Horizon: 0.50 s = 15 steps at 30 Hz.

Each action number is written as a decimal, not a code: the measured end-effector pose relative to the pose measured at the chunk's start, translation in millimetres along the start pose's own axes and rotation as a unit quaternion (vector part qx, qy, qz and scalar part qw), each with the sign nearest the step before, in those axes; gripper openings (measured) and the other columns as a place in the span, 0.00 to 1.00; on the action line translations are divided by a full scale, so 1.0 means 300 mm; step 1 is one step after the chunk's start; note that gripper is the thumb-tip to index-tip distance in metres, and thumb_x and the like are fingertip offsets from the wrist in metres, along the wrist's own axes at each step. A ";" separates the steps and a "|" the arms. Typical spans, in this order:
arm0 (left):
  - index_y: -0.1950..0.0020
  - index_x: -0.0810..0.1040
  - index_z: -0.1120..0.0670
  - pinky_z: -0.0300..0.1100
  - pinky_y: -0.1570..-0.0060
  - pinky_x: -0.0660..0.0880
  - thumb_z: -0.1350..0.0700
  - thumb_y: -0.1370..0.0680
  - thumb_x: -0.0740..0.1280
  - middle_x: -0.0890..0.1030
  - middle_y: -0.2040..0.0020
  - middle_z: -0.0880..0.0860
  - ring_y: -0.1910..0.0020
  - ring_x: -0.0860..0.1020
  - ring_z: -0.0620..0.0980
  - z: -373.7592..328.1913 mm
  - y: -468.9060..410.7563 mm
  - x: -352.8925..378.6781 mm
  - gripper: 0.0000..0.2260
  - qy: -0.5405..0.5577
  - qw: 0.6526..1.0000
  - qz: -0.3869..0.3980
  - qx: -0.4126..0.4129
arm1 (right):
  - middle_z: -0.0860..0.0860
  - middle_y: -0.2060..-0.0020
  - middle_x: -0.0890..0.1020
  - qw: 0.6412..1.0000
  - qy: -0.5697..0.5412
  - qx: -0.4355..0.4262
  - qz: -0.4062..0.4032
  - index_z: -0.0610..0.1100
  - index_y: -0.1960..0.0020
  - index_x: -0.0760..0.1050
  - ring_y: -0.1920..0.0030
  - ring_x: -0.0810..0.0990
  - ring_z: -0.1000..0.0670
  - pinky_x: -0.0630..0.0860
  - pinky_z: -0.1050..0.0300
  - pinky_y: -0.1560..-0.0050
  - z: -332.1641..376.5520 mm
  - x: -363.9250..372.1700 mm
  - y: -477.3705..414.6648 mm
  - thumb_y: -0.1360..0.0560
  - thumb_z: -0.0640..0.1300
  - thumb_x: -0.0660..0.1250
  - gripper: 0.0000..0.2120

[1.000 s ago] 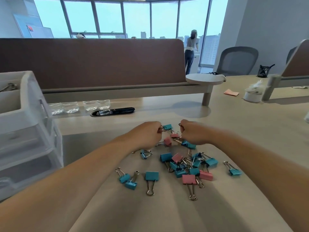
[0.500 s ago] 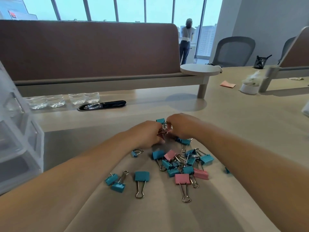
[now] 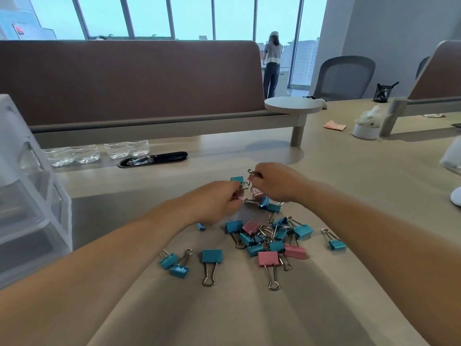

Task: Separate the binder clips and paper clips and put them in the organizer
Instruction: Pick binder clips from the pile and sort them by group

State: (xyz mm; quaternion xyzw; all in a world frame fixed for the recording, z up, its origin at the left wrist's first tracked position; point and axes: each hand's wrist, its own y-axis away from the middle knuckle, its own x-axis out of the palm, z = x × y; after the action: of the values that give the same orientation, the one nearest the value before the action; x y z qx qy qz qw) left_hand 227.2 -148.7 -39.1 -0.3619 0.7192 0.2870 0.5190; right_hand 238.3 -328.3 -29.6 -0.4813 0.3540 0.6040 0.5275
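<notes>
A heap of blue and pink binder clips lies on the beige desk in front of me, with a few stragglers to the left and one to the right. My left hand is curled at the heap's far edge and pinches wire handles of clips tangled there. My right hand is beside it, fingers curled round a metal clip handle that sticks out past them. The clear plastic drawer organizer stands at the left edge of the desk.
A brown divider panel runs across the desk behind the clips. Clear water bottles and a black cable slot lie at its foot. A tissue holder and a pink note sit far right. A person stands at the window.
Both hands have stayed together at the heap's far edge, working the tangled clips; the right hand has lifted slightly with a metal handle. The camera has shifted, so the organizer sits further left.
</notes>
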 end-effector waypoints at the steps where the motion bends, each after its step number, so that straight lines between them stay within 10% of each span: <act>1: 0.51 0.71 0.53 0.43 0.65 0.67 0.52 0.19 0.61 0.75 0.60 0.53 0.63 0.71 0.49 -0.007 0.006 -0.005 0.05 -0.001 1.000 0.009 0.003 | 0.48 0.61 0.78 1.000 -0.016 0.006 -0.019 0.44 0.52 0.72 0.63 0.74 0.50 0.71 0.53 0.61 -0.005 -0.003 0.006 0.18 0.51 0.56 0.13; 15: 0.29 0.71 0.46 0.41 0.54 0.67 0.48 0.24 0.70 0.78 0.41 0.48 0.51 0.72 0.47 -0.095 0.025 -0.032 0.24 -0.092 0.985 0.134 0.055 | 0.49 0.64 0.76 0.999 -0.016 0.049 0.009 0.47 0.60 0.70 0.65 0.71 0.52 0.70 0.56 0.63 -0.032 -0.008 0.079 0.19 0.50 0.60 0.13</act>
State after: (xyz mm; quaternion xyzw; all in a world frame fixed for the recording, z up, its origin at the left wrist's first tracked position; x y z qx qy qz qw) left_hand 207.7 -164.8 -21.2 -0.2057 0.7250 0.3462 0.5587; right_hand 217.1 -342.6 -31.8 -0.4419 0.3786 0.5986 0.5505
